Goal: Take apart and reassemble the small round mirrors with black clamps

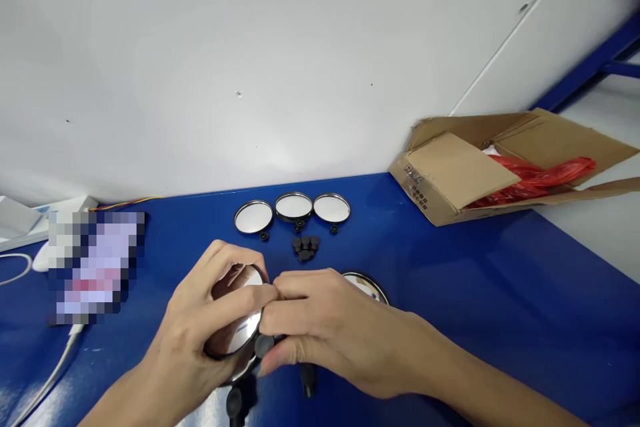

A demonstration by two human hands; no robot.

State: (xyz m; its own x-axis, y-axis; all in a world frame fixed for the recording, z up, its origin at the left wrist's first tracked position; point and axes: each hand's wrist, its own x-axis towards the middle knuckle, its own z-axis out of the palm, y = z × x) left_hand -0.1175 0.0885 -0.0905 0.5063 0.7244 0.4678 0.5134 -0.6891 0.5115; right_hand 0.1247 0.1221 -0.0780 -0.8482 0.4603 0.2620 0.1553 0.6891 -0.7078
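My left hand (pixel 200 320) is closed around a small round mirror (pixel 240 330) with a black rim, its fingers across the glass. At the mirror's right edge my right hand (pixel 320 327) pinches a black knob (pixel 265 345) between thumb and fingers. The fingertips of both hands meet there. Under my left hand part of another round mirror shows, with a black jointed stem (pixel 236 403) below it. Behind my right hand lies a further round mirror (pixel 370 285), partly hidden. A black stem end (pixel 308 380) sticks out below my right hand.
Three mirror spots line the back of the blue table (pixel 475 293), the middle mirror (pixel 293 205) looking stacked. Several black knobs (pixel 305 247) lie before them. An open cardboard box (pixel 440 173) with red plastic stands right. A pixelated phone-like device (pixel 100 267) with white cable lies left.
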